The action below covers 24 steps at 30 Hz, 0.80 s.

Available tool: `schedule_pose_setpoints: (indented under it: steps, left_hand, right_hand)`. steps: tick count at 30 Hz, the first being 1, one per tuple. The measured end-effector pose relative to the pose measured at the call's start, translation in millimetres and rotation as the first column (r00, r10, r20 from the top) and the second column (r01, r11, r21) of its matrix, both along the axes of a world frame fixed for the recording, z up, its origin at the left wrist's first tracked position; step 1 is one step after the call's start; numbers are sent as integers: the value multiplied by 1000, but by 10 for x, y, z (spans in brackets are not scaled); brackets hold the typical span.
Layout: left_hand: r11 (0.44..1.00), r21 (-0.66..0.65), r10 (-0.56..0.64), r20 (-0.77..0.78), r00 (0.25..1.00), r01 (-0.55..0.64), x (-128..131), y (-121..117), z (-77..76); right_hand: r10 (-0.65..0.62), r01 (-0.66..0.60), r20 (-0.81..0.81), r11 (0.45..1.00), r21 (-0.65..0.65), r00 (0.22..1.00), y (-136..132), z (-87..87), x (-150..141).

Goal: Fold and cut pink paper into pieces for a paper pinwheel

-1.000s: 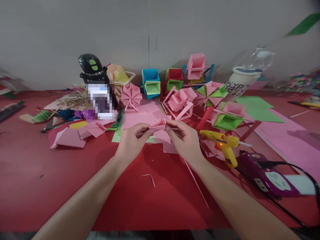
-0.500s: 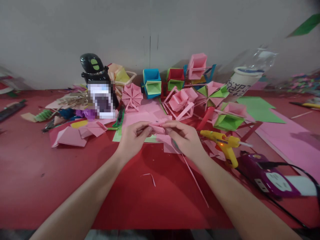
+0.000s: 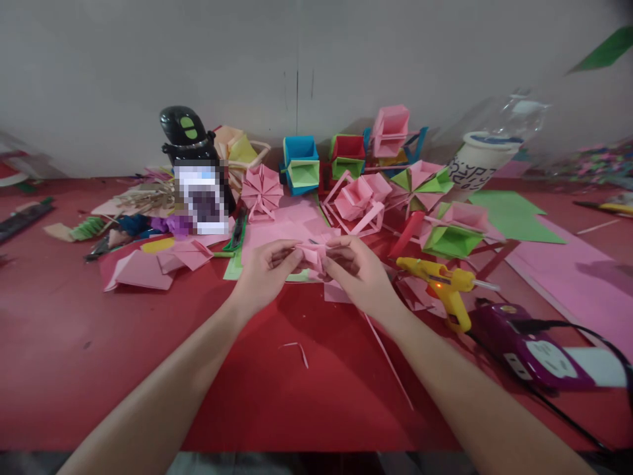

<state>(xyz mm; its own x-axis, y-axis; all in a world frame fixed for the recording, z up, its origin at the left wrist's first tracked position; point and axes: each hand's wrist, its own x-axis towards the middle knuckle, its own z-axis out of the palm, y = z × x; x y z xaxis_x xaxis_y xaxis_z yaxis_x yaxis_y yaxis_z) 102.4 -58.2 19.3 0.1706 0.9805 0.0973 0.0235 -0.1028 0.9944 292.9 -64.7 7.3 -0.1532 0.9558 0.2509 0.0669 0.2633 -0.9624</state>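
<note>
Between both hands, above the middle of the red table, is a small piece of folded pink paper (image 3: 313, 254). My left hand (image 3: 270, 267) pinches its left end with thumb and fingers. At the right end, my right hand (image 3: 357, 269) grips it the same way, thumb in front. The paper's middle shows creased faces standing out towards me; its ends are covered by my fingertips. Beneath and behind the hands lie flat pink sheets (image 3: 277, 227) with green paper under them. A thin pink paper strip (image 3: 388, 356) runs along the table below my right wrist.
A yellow glue gun (image 3: 440, 280) with an orange light lies right of my right hand, beside a purple power strip (image 3: 534, 349) with black cords. Folded paper boxes (image 3: 301, 165) line the back. At the left stand a black bottle (image 3: 185, 132) and loose pink folded pieces (image 3: 143, 269).
The folded pink paper has opened up in the middle and shows more of its inner faces. My right thumb has shifted slightly inward; both hands keep hold at nearly the same place.
</note>
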Motion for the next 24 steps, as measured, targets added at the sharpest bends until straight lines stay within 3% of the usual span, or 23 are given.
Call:
schedule_pose_setpoints:
  steps: [9,14,24]
  left_hand:
    - [993,-84,-85,-39,996,81,17,-4,48]
    - [999,-36,-8,-224,975,0,19,-28,100]
    - [999,-20,26,-239,971,-31,-1,-1,38]
  right_hand:
    - [-3,-8,130,996,89,991,7,-60,33]
    - [44,-65,190,993,102,981,-5,-64,22]
    - [31,-64,246,990,129,969,-34,-41,-4]
